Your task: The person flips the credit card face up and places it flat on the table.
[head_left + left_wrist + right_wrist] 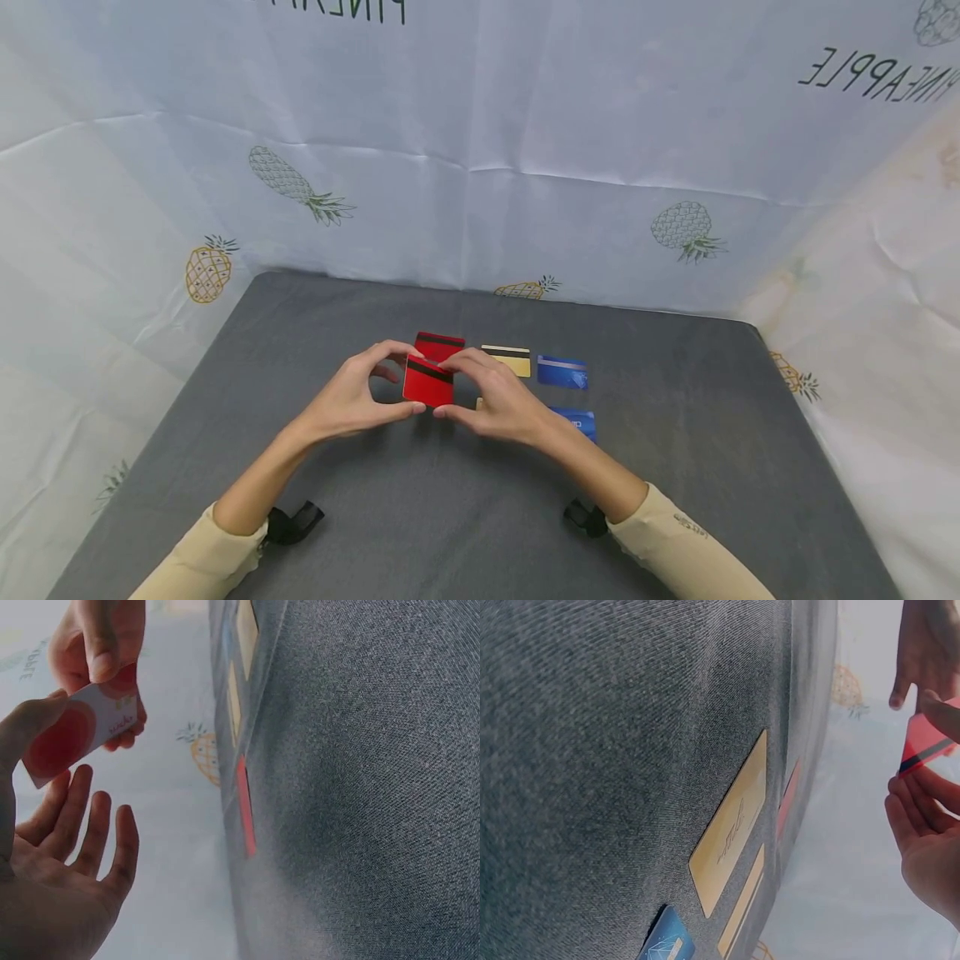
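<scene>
Between both hands is a red magnetic-stripe card (pixel 427 383), raised above the table with its striped face toward the head camera. Its other face, seen in the left wrist view, is white with red circles. My left hand (pixel 348 392) holds it at the left edge by thumb and index fingertip, the other fingers spread beyond. At the right edge my right hand (pixel 506 404) pinches it between thumb and fingers. A second red card (pixel 441 343) lies just behind. A gold card (pixel 731 829) lies beneath the right hand, mostly hidden in the head view.
Another gold card (pixel 506 360) and a blue card (pixel 562 372) lie in the back row. A second blue card (pixel 579 422) is partly covered by the right forearm. Dark grey cloth covers the table (pixel 720 467); a pineapple-print curtain (pixel 465 100) hangs behind it.
</scene>
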{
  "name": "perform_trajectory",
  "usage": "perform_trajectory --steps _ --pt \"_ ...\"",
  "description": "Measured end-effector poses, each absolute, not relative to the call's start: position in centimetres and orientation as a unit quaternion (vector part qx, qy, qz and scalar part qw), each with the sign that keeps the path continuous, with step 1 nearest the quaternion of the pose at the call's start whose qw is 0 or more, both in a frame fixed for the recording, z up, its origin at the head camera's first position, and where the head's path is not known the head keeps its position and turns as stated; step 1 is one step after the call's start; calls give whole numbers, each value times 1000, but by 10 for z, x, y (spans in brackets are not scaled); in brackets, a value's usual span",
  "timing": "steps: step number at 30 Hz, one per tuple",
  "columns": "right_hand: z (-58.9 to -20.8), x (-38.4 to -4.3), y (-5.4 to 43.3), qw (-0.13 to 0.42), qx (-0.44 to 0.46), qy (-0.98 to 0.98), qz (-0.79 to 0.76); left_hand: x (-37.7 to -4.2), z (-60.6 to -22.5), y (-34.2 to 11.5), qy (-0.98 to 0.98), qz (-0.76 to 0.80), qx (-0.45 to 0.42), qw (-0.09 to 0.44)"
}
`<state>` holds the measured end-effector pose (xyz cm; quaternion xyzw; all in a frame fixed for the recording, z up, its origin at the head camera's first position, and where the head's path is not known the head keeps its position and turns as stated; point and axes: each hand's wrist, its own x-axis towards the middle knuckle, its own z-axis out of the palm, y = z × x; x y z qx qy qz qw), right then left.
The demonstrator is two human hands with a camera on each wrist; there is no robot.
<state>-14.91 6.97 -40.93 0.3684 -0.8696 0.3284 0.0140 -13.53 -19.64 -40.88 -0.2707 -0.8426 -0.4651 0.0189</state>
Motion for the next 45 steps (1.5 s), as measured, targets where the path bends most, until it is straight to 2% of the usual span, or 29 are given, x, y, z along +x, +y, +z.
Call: perform_trajectory --steps 14,32,45 --pt "-407 -151 75 2 348 -874 339 -138 -405 -194 -812 -508 -287 4" --pt "-393 -150 78 57 343 -848 401 -137 -406 -194 -834 -475 -280 18" --pt "-383 -143 70 67 345 -828 437 -133 -407 -193 -831 -475 -289 22"
